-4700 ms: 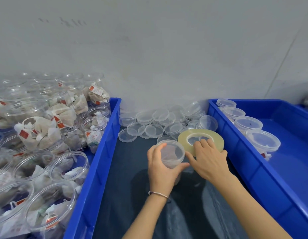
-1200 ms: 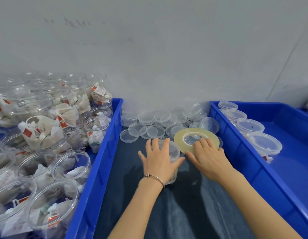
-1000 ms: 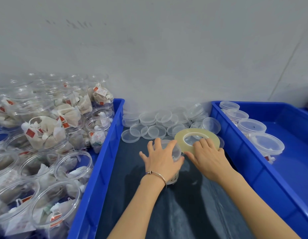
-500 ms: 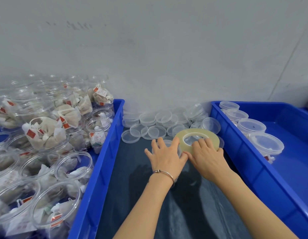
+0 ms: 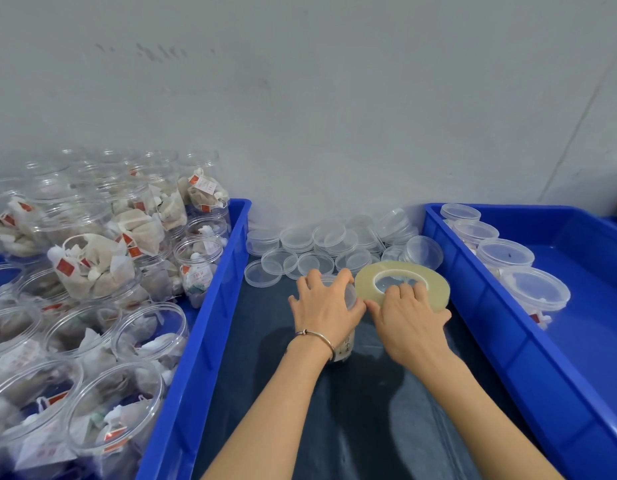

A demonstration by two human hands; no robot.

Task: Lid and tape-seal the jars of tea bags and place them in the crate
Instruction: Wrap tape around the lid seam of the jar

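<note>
Item 1, the jar (image 5: pixel 347 344): I see it standing upright on the dark sheet (image 5: pixel 265 341), between the two blue crates. Only its lower wall and a slice of its lid show past the hand on top.

Item 2, left hand (image 5: pixel 322 308): I log it lying over the jar's lid, fingers curled down round the rim, holding the jar from above. A thin bracelet (image 5: pixel 317 336) circles the wrist.

Item 3, right hand (image 5: pixel 409 318): just right of the jar, touching the left hand's thumb side. Its fingers rest on the near edge of the tape roll (image 5: pixel 402 284), fingertips at the inner hole; the thumb is low against the jar's side. Whether it pinches a tape end I cannot tell.

Item 4, tape roll: pale yellow, tilted, just right of and beyond the jar.

Item 5, loose clear lids (image 5: pixel 300 247): heaped beyond the jar, against the wall.

Item 6, left crate (image 5: pixel 210 306): left of the jar, crowded with open jars of tea bags (image 5: pixel 92 268).

Item 7, right crate (image 5: pixel 473 317): right of the jar, with a row of lidded jars (image 5: pixel 504 252) along its near wall.
</note>
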